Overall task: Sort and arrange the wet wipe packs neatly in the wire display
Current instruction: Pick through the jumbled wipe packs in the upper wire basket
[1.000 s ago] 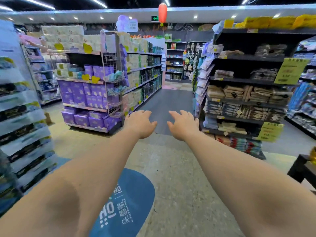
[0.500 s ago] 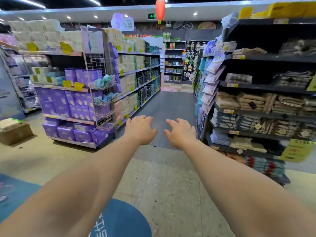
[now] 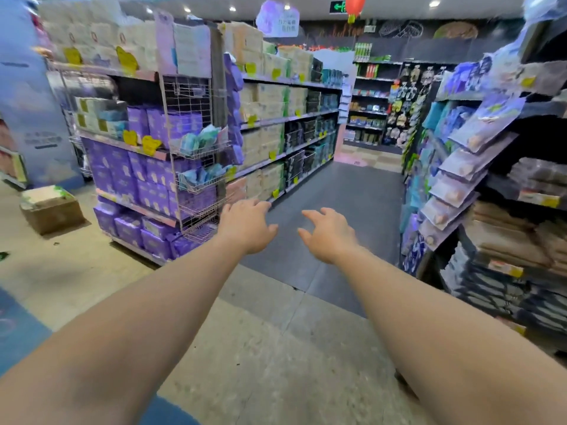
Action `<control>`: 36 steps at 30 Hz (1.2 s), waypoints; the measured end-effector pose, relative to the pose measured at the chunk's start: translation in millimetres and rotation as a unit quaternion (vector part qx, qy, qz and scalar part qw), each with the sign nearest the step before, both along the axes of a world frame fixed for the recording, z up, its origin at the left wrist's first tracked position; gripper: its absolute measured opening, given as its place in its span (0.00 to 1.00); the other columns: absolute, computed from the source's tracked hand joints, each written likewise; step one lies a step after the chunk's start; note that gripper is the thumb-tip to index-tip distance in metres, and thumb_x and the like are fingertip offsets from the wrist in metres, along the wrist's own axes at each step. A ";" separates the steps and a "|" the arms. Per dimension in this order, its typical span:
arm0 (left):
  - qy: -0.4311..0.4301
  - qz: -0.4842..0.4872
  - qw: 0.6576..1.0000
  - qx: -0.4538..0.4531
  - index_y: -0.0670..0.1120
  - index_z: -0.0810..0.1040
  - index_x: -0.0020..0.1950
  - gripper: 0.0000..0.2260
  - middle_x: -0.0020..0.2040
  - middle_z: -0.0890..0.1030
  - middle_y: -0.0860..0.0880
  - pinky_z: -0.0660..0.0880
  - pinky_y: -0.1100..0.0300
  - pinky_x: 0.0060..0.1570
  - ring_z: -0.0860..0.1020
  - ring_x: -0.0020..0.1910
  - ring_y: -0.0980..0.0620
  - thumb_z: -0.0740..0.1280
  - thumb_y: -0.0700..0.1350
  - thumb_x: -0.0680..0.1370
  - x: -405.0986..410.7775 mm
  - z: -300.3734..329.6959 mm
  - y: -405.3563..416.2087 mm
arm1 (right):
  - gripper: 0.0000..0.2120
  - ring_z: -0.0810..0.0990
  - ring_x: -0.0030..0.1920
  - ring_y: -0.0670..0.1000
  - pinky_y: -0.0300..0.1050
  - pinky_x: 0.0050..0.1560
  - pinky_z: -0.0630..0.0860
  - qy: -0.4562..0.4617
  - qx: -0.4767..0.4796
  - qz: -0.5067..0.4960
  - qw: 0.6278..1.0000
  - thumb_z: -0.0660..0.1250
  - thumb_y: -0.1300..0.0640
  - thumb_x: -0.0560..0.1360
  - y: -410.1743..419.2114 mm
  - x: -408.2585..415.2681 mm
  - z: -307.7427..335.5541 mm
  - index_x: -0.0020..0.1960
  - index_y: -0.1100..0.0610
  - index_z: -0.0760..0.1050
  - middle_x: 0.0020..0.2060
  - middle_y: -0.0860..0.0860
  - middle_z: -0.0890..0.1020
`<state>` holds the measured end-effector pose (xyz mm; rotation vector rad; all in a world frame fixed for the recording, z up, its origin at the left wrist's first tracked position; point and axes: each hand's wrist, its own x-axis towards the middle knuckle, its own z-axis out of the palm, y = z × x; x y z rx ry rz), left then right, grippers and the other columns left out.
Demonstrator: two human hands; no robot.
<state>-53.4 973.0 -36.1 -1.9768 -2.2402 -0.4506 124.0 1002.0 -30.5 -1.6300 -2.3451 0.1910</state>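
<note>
Both hands out front, empty. left hand and right hand have fingers loosely spread, gripping nothing, over the aisle floor.

Wire display hangs on the end of the shelf unit to the left, well apart from both hands. Wet wipe packs sit jumbled in its upper 2 baskets, teal and blue, leaning at mixed angles; the lower baskets look near-empty, can't tell for sure through the blur.

Risks, my read:
- packs lean against the basket fronts, so pulling 1 may tip its neighbours out
- thin wire baskets probably flex or unhook if leaned on
- cardboard box on the floor left of the display is a trip hazard on approach
- soft packs likely slump, so rows won't stand unless packed tight
</note>
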 end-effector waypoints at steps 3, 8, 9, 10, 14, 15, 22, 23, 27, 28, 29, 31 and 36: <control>0.006 0.011 1.000 -0.005 0.54 0.69 0.69 0.25 0.70 0.72 0.50 0.65 0.43 0.67 0.70 0.69 0.45 0.60 0.60 0.74 -21.2 -10.5 77.3 | 0.24 0.58 0.74 0.56 0.55 0.69 0.62 0.011 -0.001 0.019 1.000 0.57 0.43 0.78 80.7 -19.0 -10.6 0.73 0.45 0.61 0.74 0.54 0.60; 0.009 0.013 1.000 -0.001 0.51 0.70 0.68 0.25 0.67 0.75 0.47 0.69 0.47 0.64 0.72 0.66 0.44 0.60 0.60 0.74 -52.7 -5.7 206.7 | 0.24 0.61 0.73 0.57 0.56 0.69 0.64 0.016 -0.019 0.031 0.999 0.57 0.44 0.78 212.8 -47.8 -12.7 0.72 0.45 0.61 0.74 0.54 0.61; 0.005 0.018 1.000 0.001 0.51 0.71 0.67 0.24 0.66 0.75 0.48 0.69 0.47 0.64 0.72 0.66 0.45 0.60 0.59 0.74 -57.1 -3.8 230.1 | 0.24 0.61 0.73 0.57 0.56 0.69 0.65 0.013 -0.017 0.035 0.999 0.58 0.44 0.78 237.9 -54.4 -11.6 0.72 0.45 0.61 0.74 0.54 0.61; 0.004 0.022 1.000 0.007 0.51 0.72 0.66 0.23 0.66 0.76 0.48 0.68 0.48 0.63 0.73 0.65 0.45 0.60 0.59 0.74 -60.9 -2.7 252.5 | 0.24 0.61 0.72 0.57 0.56 0.69 0.65 0.009 -0.013 0.041 0.999 0.58 0.44 0.78 263.1 -61.1 -9.9 0.72 0.45 0.61 0.74 0.54 0.61; 0.007 0.048 0.999 0.017 0.52 0.73 0.65 0.24 0.64 0.77 0.49 0.69 0.47 0.62 0.73 0.64 0.45 0.59 0.61 0.73 -81.2 -5.9 333.4 | 0.23 0.63 0.71 0.58 0.56 0.65 0.67 0.009 -0.009 0.073 0.997 0.57 0.43 0.78 354.6 -95.4 -11.0 0.72 0.46 0.61 0.72 0.54 0.64; 0.013 0.061 0.998 0.018 0.53 0.72 0.66 0.25 0.64 0.77 0.49 0.69 0.45 0.63 0.73 0.64 0.45 0.59 0.62 0.73 -89.1 -7.4 352.9 | 0.23 0.64 0.70 0.58 0.56 0.64 0.68 0.012 -0.009 0.083 0.996 0.58 0.44 0.78 378.1 -106.9 -12.6 0.71 0.47 0.62 0.71 0.55 0.65; 0.006 0.171 0.985 0.031 0.51 0.70 0.68 0.24 0.67 0.74 0.48 0.66 0.44 0.66 0.70 0.67 0.45 0.60 0.59 0.74 -155.8 -12.4 479.3 | 0.21 0.69 0.66 0.60 0.55 0.63 0.71 0.058 0.019 0.200 0.978 0.59 0.48 0.77 541.9 -189.8 -16.2 0.69 0.50 0.66 0.67 0.55 0.69; 0.001 0.192 0.981 0.028 0.50 0.69 0.69 0.25 0.67 0.74 0.48 0.66 0.44 0.66 0.70 0.67 0.45 0.61 0.59 0.74 -167.0 -10.5 497.1 | 0.22 0.69 0.66 0.60 0.55 0.63 0.71 0.060 0.021 0.220 0.974 0.59 0.48 0.77 564.3 -200.7 -13.7 0.69 0.51 0.66 0.66 0.56 0.70; -0.012 0.260 0.965 0.035 0.51 0.66 0.71 0.27 0.68 0.73 0.48 0.67 0.43 0.66 0.70 0.68 0.45 0.60 0.60 0.74 -207.6 -6.0 558.1 | 0.24 0.69 0.66 0.59 0.56 0.63 0.71 0.052 0.030 0.287 0.956 0.60 0.46 0.77 648.6 -250.0 -5.3 0.72 0.50 0.63 0.68 0.55 0.69; -0.013 0.271 0.962 0.039 0.50 0.67 0.71 0.27 0.68 0.73 0.48 0.67 0.43 0.66 0.70 0.68 0.45 0.60 0.60 0.75 -216.7 -5.8 570.0 | 0.24 0.70 0.65 0.59 0.56 0.62 0.72 0.055 0.039 0.299 0.952 0.61 0.46 0.76 666.5 -264.0 -4.4 0.71 0.49 0.64 0.67 0.55 0.70; -0.012 0.283 0.958 0.039 0.50 0.67 0.71 0.27 0.68 0.73 0.48 0.67 0.44 0.66 0.69 0.68 0.45 0.60 0.60 0.75 -225.3 -5.9 580.5 | 0.24 0.71 0.64 0.59 0.56 0.62 0.72 0.058 0.043 0.313 0.947 0.61 0.46 0.76 682.5 -278.3 -4.7 0.71 0.49 0.64 0.66 0.55 0.71; -0.017 0.305 0.952 0.030 0.50 0.66 0.71 0.27 0.69 0.72 0.48 0.65 0.44 0.68 0.68 0.69 0.45 0.61 0.60 0.75 -243.2 -8.1 599.2 | 0.24 0.72 0.63 0.59 0.54 0.61 0.73 0.066 0.037 0.341 0.937 0.61 0.47 0.76 707.9 -306.3 -7.7 0.71 0.50 0.65 0.65 0.56 0.72; -0.025 0.356 0.934 0.017 0.50 0.65 0.73 0.28 0.70 0.71 0.49 0.68 0.48 0.66 0.69 0.69 0.46 0.61 0.60 0.75 -307.2 -17.5 642.3 | 0.26 0.70 0.65 0.59 0.55 0.62 0.72 0.075 0.020 0.376 0.923 0.61 0.46 0.76 764.0 -378.8 -21.5 0.72 0.49 0.63 0.68 0.54 0.69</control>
